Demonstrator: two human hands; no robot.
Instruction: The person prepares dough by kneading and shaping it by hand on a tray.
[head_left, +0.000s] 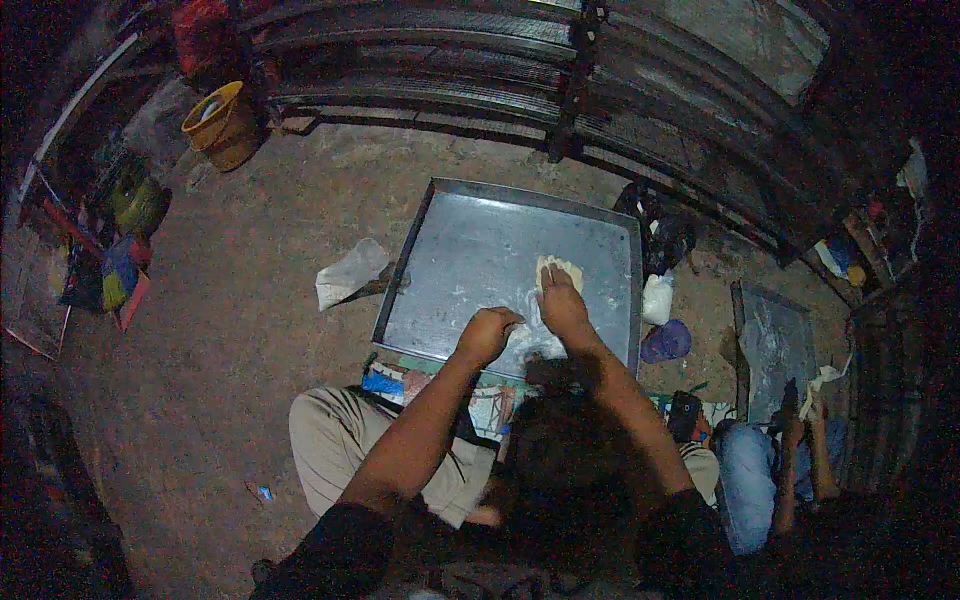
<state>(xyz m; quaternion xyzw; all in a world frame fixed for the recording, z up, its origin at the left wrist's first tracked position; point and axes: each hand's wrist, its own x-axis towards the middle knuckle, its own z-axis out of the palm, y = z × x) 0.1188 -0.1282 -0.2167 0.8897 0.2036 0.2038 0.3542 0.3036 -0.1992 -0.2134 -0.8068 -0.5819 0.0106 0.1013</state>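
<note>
A wide, shallow metal tray [470, 230] lies on the floor in front of me, its dark surface smeared with white powder. Toward its right side is a flat, pale piece of dough [572, 268]. My right hand [562, 302] rests on this dough with its fingers stretched out over it. Lower in the tray, my left hand [487, 336] has its fingers curled together beside a patch of white powder [522, 340] that looks like flour. Whatever the left fingertips may pinch is too small to make out.
Left of the tray lies a whitish bag [350, 275]. On its right are a black plastic bag [668, 228], a white bag [657, 298] and a purple container [667, 342]. Another person's hands [805, 425] work beside a second tray [775, 335]. A yellow bucket [222, 128] stands by dark racks [420, 70].
</note>
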